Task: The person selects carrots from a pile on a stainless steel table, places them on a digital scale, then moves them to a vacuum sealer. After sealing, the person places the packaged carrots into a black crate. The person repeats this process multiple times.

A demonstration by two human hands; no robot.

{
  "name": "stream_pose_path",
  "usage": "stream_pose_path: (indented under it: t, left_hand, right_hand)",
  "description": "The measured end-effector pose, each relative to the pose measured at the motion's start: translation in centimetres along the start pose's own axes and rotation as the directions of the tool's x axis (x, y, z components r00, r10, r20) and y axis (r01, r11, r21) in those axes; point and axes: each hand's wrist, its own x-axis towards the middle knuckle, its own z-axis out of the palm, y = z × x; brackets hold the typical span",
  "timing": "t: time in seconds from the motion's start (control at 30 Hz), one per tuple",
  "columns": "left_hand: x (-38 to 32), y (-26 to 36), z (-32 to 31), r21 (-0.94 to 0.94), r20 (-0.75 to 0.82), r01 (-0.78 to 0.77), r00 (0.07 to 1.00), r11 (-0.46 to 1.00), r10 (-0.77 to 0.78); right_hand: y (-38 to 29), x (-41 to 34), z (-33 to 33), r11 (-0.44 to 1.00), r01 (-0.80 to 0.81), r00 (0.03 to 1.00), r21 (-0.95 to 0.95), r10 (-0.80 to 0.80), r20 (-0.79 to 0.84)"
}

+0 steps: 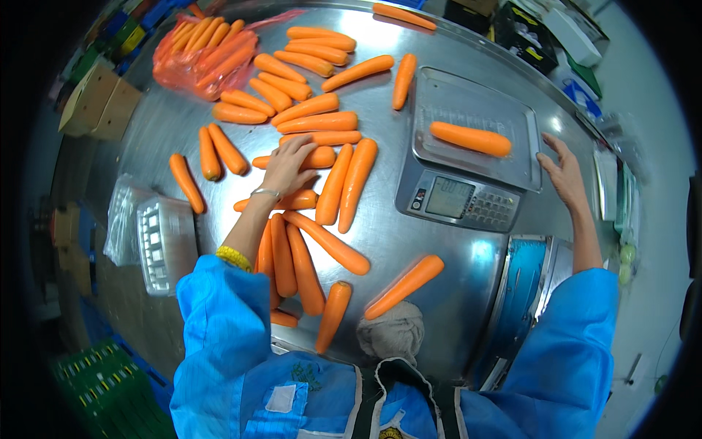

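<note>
My left hand [288,165] rests over a carrot [321,157] in the middle of the loose carrots, its fingers curled on or just above it; whether it grips is unclear. My right hand [562,164] is beside the right edge of a digital weighing scale's metal tray [532,137], fingers apart, holding nothing. One carrot [470,139] lies across that tray. Several more carrots are spread around my left hand, and a single carrot [405,287] lies nearer my body, against a grey cloth [395,332].
A red plastic bag of carrots [205,60] sits at the back left. Clear plastic trays [167,241] are stacked at the left. A blue and metal box [521,285] stands before the scale. One carrot [405,16] lies at the steel table's far edge.
</note>
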Motion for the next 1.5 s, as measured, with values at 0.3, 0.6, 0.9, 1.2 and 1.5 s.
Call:
stream_pose_path:
  t: [0.3,0.6,0.9,1.2,1.5]
  left_hand:
    - [0.3,-0.5,-0.7,0.193,0.096,-0.017,0.995,0.981,-0.002]
    - [12.9,13.3,-8.2,-0.96,-0.242,-0.149,0.867,0.236,-0.437]
    - [20.6,21.2,4.2,-0.722,-0.275,0.052,0.893,0.69,-0.356]
    - [17.8,12.2,-1.2,-0.806,-0.336,-0.044,0.855,0.59,-0.395]
    - [16.8,16.0,-2.0,-0.939,0.224,0.313,0.87,0.142,-0.439]
  right_hand:
    - [-2.1,-11.7,-9.2,0.948,-0.269,0.96,0.168,0.278,-0.034]
    - [0.1,-24.3,-10.6,0.756,-0.391,0.834,0.525,0.532,-0.145]
    - [-1.8,-29.0,-13.0,0.771,-0.424,0.806,0.475,0.561,-0.19]
    - [-1.0,-25.7,-12.9,0.805,-0.456,0.834,0.381,0.535,-0.132]
    - [1.2,-3.6,-5.4,0.743,-0.446,0.895,0.499,0.368,0.252]
